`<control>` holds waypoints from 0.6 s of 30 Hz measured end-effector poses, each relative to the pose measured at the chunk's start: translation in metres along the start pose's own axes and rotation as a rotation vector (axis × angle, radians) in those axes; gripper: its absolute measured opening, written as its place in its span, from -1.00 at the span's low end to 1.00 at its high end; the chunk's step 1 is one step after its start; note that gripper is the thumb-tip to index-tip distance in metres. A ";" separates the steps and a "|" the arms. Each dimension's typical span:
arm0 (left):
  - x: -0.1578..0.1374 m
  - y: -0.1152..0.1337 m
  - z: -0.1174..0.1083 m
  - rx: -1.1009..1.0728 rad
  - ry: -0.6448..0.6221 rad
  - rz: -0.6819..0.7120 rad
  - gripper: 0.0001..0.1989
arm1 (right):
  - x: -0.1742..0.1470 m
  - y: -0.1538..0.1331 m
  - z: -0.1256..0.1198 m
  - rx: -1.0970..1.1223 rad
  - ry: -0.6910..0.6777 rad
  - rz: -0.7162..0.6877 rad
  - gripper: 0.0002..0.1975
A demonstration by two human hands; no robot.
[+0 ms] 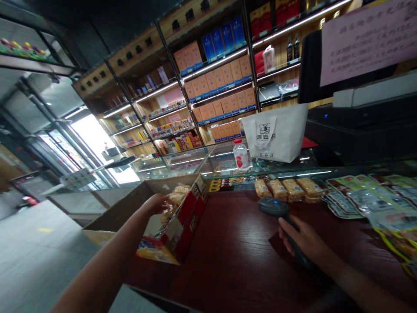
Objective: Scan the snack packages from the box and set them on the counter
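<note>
Wrapped snacks [179, 194] lie against the right wall of an open cardboard box [187, 228] by the left edge of a dark red counter [234, 234], where a person's left hand [159, 204] reaches in from above. The fingers curve against the clear wrapping, but how tightly they close, and whether they bear any weight, cannot be told from this angle. With its top open, the box likely stands beside that edge so the arm can dip straight in.

Nearer the counter's right side, the right hand [302, 239] wraps firmly around the handle of a barcode scanner [274, 208], thumb along the grip and a blue light glowing on top. Held by the handle, the tool's head is free of the fingers and points away from the body, probably so nothing blocks its front.

Along the counter's far edge, at least 4 snack packs [293, 190] sit side by side, a tidy line that seems meant to spare the middle of the surface. Flat bags [355, 198] overlap toward the far right corner, perhaps because they slide too readily to stand. Beyond the far edge, a red-capped bottle [241, 156] and a white bag [276, 134] stand upright on a glass case [185, 163], apart from the goods on the wood.
</note>
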State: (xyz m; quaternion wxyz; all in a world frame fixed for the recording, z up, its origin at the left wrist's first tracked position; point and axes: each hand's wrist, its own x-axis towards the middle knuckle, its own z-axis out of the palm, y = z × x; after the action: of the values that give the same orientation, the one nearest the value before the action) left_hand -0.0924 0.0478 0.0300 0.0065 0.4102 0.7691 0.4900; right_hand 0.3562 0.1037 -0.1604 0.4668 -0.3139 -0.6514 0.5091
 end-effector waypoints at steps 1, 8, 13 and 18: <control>-0.002 0.008 0.000 0.156 0.045 0.034 -0.72 | 0.001 0.001 -0.001 0.015 0.006 0.011 -0.44; -0.048 0.097 0.068 0.517 0.046 0.837 -0.57 | 0.007 0.000 0.003 0.150 0.027 0.002 -0.44; -0.073 0.152 0.172 0.436 -0.444 1.138 -0.70 | 0.013 -0.008 0.003 0.178 0.046 0.012 -0.40; -0.078 0.180 0.242 0.402 -0.754 0.957 -0.61 | 0.015 -0.011 0.002 0.209 0.019 0.003 -0.38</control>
State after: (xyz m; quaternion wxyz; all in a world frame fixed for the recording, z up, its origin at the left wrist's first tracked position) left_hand 0.1711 0.2123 0.0106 -0.0201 0.8455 0.5228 0.1070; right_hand 0.3500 0.1131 -0.1458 0.5024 -0.2692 -0.5899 0.5720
